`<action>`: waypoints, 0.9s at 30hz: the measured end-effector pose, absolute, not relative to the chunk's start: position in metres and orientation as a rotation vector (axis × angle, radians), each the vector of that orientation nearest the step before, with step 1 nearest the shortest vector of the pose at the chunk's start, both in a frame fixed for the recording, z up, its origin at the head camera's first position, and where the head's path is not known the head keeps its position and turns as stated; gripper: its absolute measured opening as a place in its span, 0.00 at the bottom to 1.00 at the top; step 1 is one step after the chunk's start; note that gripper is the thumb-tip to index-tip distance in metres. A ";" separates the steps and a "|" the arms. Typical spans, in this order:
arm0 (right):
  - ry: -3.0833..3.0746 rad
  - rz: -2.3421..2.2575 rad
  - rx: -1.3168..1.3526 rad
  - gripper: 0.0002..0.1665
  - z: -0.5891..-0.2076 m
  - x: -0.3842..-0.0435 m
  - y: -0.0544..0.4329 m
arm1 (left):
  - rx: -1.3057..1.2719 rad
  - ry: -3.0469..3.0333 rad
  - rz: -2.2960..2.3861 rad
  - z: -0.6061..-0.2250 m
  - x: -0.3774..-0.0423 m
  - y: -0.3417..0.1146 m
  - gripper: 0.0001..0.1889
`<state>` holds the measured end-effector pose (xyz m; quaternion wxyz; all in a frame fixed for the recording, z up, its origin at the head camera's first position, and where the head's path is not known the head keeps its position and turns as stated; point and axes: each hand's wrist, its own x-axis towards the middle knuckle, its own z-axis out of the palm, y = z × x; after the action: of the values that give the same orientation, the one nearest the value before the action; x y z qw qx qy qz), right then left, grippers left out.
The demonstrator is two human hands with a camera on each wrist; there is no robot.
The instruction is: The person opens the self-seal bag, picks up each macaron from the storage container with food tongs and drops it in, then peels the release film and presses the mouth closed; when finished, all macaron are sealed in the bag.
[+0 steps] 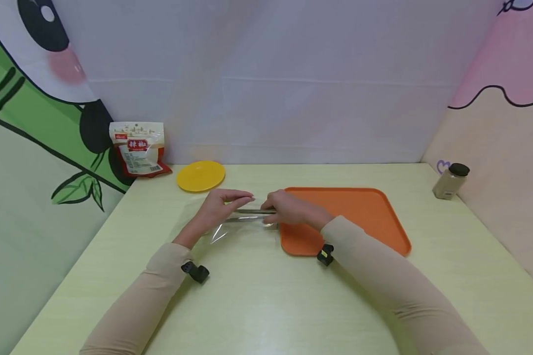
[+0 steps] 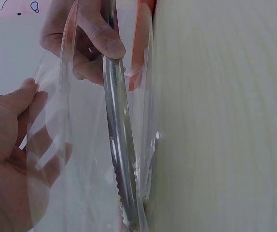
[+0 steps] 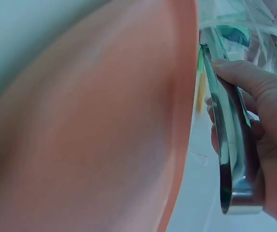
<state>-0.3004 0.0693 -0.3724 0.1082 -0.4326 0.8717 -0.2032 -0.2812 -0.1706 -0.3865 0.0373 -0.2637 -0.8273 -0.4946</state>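
My right hand (image 1: 288,207) holds a pair of metal tongs (image 3: 230,125) by the arms, with the thumb along one side. The rounded bend of the tongs sticks out behind that hand in the right wrist view. The serrated ends of the tongs (image 2: 121,145) lie within a clear plastic bag (image 2: 88,130) in the left wrist view. Film from the bag hangs over the fingers of my left hand (image 2: 8,145), which pinches its edge between thumb and fingers. Seen from the head, the left hand (image 1: 217,209) is left of the right one, fingertips close together.
An orange tray (image 1: 351,207) lies under and beyond the right forearm. A round yellow plate (image 1: 201,176) is at the back left, next to a standing red-and-white packet (image 1: 139,150). At the far right is a black-lidded jar (image 1: 450,181). Printed cloth walls border the table.
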 end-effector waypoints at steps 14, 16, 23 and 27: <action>2.584 -0.577 -1.276 0.13 -0.375 -0.297 0.067 | -0.786 -2.572 -1.521 -0.384 -0.280 -0.171 0.15; 2.584 -0.577 -1.290 0.13 -0.375 -0.297 0.066 | -0.785 -2.575 -1.515 -0.384 -0.280 -0.171 0.16; 2.577 -0.587 -1.303 0.13 -0.373 -0.296 0.065 | -0.785 -2.579 -1.512 -0.381 -0.278 -0.172 0.15; 2.580 -0.566 -1.286 0.15 -0.374 -0.296 0.065 | -0.778 -2.586 -1.508 -0.381 -0.277 -0.173 0.14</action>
<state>-0.2962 0.0647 -0.3741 0.1016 -0.4354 0.8737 -0.1915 -0.2772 -0.1732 -0.3808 0.0244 -0.2516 -0.8357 -0.4875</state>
